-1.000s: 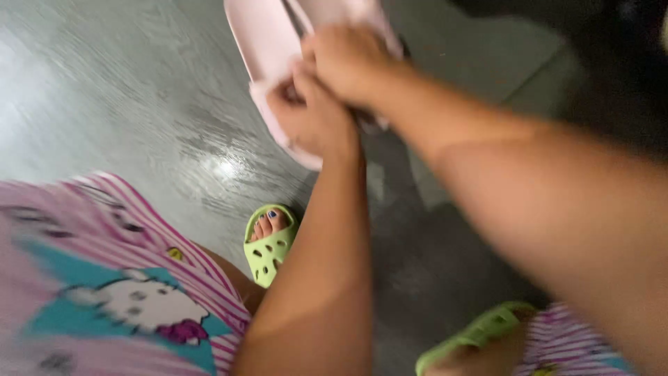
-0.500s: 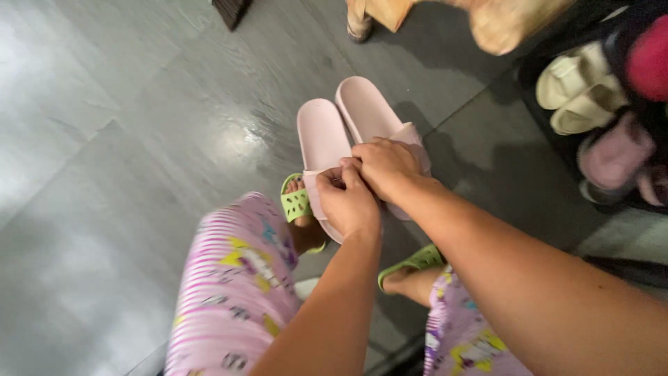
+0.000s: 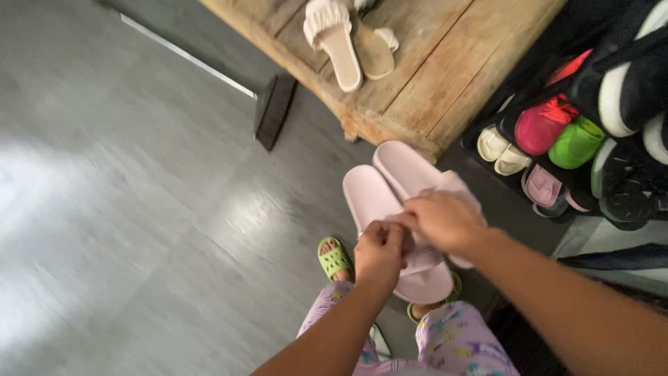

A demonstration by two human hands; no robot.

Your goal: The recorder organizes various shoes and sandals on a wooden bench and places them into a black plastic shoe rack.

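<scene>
Pair of pale pink slide sandals point(image 3: 390, 191) held together in air above grey floor point(image 3: 139, 230), just off wooden bench corner point(image 3: 424, 76).

Left hand point(image 3: 379, 254) closed on strap of nearer slide; right hand point(image 3: 445, 221) curled over other strap.

Likely light, soft foam, springy, slightly smooth. Straps look best hold.

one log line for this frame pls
left hand: grips pink slides | right hand: grips same pair | slides: held over grey floor | nearby: wooden bench, shoe rack
</scene>
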